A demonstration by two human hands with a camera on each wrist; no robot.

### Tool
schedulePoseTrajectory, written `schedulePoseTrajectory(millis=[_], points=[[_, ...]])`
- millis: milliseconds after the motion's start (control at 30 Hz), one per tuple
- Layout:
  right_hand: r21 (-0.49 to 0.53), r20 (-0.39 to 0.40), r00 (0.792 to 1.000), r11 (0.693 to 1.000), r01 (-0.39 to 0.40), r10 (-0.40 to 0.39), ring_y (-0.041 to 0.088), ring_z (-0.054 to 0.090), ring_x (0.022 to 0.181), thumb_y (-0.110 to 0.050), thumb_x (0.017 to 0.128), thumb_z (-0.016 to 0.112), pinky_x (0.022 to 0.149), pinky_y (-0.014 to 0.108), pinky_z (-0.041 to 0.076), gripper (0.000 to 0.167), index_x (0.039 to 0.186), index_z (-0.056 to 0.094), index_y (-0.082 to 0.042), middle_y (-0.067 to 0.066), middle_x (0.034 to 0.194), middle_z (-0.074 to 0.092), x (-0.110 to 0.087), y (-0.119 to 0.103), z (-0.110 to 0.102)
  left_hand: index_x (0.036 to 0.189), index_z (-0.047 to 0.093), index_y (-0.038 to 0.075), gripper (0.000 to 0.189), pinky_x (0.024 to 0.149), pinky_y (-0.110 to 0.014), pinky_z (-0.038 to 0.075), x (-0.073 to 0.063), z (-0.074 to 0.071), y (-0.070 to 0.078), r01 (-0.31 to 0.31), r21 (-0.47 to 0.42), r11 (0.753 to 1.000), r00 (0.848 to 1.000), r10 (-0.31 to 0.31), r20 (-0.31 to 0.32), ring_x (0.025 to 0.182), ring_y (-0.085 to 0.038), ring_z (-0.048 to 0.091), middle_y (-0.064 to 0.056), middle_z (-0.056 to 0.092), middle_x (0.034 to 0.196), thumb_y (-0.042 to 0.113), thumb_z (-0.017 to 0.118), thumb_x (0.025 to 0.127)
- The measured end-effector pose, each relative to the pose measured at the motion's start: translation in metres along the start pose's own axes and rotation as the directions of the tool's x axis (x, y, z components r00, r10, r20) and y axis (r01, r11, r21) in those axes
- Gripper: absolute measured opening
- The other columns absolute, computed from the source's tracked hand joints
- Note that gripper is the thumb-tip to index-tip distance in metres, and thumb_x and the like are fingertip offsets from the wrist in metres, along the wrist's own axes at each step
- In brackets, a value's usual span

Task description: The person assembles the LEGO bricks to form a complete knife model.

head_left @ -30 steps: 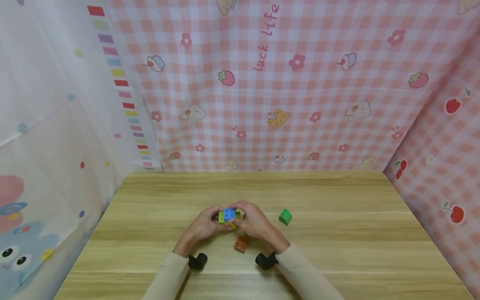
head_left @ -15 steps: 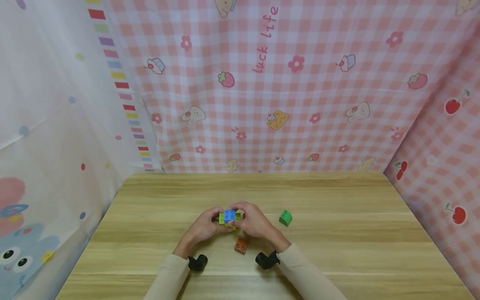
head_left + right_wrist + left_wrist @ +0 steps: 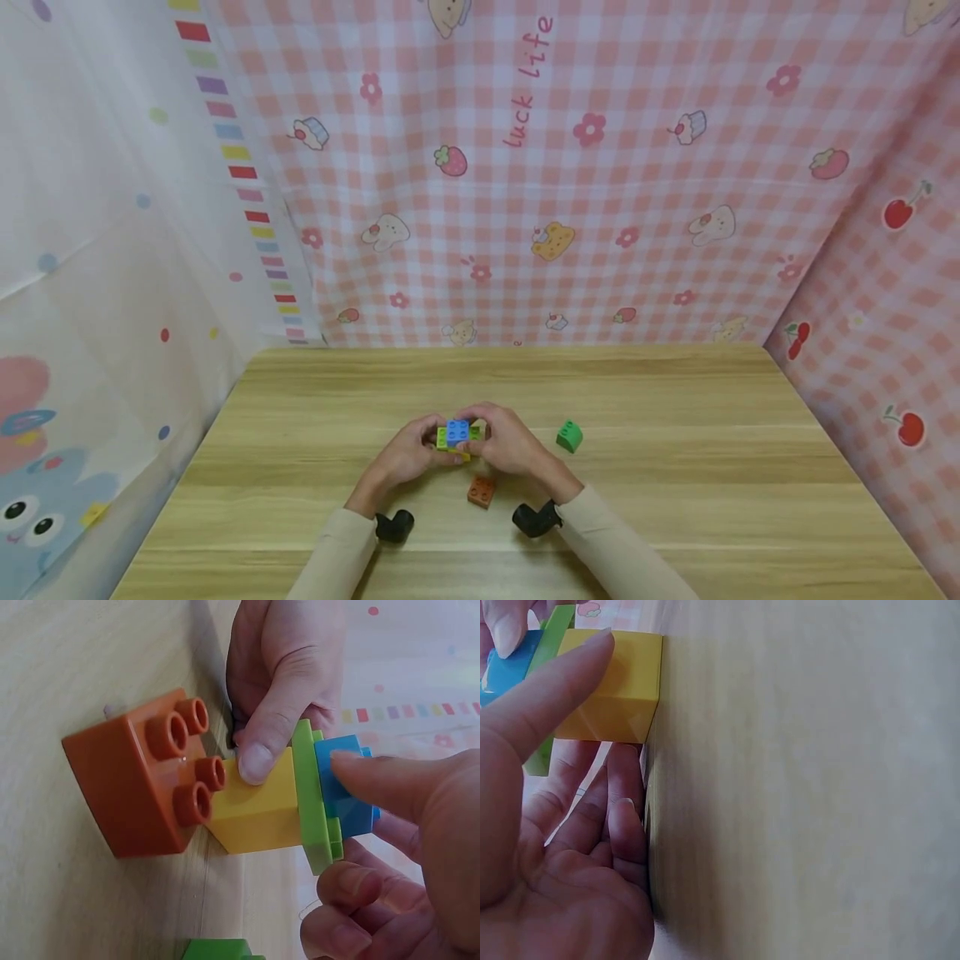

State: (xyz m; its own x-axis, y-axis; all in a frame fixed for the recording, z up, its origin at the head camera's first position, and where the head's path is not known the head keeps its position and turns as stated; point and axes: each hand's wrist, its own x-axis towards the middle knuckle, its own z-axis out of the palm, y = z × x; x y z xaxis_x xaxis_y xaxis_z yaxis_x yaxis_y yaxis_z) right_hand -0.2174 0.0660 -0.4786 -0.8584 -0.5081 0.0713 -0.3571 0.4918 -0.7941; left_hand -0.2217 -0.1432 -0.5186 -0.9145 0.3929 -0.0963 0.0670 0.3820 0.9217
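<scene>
A small stack stands on the table, made of a yellow block at the bottom, a thin lime-green plate on it and a blue studded brick on top. My left hand grips the yellow block, its thumb lying across the near side. On the blue brick, my right hand pinches with thumb and fingers, the thumb on its near face. In the right wrist view, the plate juts out past the yellow block and the blue brick sits against its studs.
Just in front of the hands lies an orange-brown four-stud brick. A green brick with a curved slope is to the right of my right hand. Patterned cloths hang behind and beside the wooden table.
</scene>
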Motion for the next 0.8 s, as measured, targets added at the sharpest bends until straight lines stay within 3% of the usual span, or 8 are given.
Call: schedulePoseTrajectory(millis=[433, 800], points=[[-0.028, -0.038, 0.999, 0.999, 0.016, -0.017, 0.013, 0.05, 0.073, -0.014, 0.09, 0.074, 0.06, 0.025, 0.044, 0.048, 0.135, 0.059, -0.009, 0.012, 0.131, 0.057, -0.016, -0.007, -0.015, 0.104, 0.062, 0.009, 0.031, 0.083, -0.034, 0.046, -0.001, -0.001, 0.002, 0.005, -0.004, 1.0, 1.0, -0.004, 0.009, 0.091, -0.017, 0.062, -0.002, 0.07, 0.099, 0.013, 0.082, 0.081], [-0.022, -0.071, 0.995, 0.997, 0.073, -0.075, 0.007, 0.048, 0.068, -0.017, 0.09, 0.074, 0.06, 0.022, 0.043, 0.044, 0.131, 0.061, -0.009, 0.013, 0.121, 0.062, -0.043, -0.001, -0.026, 0.108, 0.063, 0.007, 0.034, 0.085, -0.034, 0.047, -0.001, 0.001, 0.001, 0.017, -0.011, 1.0, 1.0, -0.017, -0.002, 0.093, -0.016, 0.062, -0.002, 0.069, 0.103, 0.012, 0.082, 0.08]])
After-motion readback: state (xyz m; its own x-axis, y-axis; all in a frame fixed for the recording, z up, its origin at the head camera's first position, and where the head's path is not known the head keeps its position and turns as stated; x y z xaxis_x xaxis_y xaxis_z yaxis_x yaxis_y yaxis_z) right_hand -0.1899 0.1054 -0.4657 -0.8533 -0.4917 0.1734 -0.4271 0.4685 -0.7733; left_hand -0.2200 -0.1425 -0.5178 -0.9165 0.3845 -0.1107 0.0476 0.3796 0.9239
